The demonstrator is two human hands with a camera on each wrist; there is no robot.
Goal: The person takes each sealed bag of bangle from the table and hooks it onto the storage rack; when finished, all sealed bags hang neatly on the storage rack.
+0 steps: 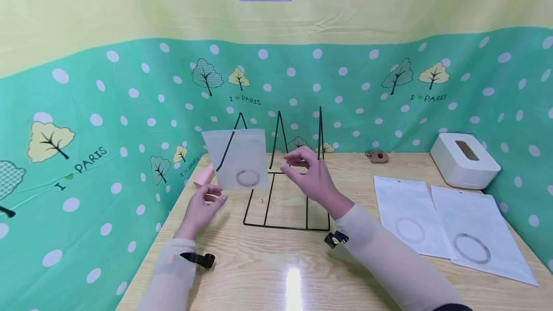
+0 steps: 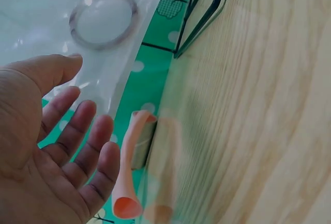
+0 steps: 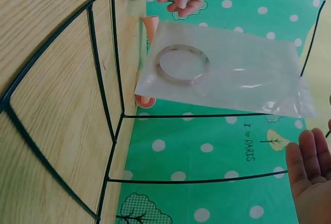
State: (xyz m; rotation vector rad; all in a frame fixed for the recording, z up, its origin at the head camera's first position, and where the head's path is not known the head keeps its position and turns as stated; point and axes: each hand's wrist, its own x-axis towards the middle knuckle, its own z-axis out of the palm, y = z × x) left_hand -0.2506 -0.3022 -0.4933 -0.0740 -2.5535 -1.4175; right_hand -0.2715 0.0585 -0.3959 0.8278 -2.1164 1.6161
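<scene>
A translucent pouch (image 1: 248, 152) with a grey ring showing in its lower part hangs on the left prong of a black wire rack (image 1: 285, 227). Whether the ring is printed or inside cannot be told. Just below the pouch's lower left corner is my left hand (image 1: 200, 208), palm up with loosely bent fingers and nothing in it. In the left wrist view, its thumb overlaps the pouch (image 2: 31, 22). My right hand (image 1: 313, 176) hovers in front of the rack's right prong, its fingers loosely bent and holding nothing. From the right wrist, the pouch (image 3: 243, 69) hangs apart from the right fingers.
Two white pouches (image 1: 408, 215) with rings lie on the table at right, their edges meeting. Behind them stands a white tissue box (image 1: 466, 164). A small brown item (image 1: 379, 156) sits by the back curtain. A pink tube-like object (image 1: 204, 175) lies at back left.
</scene>
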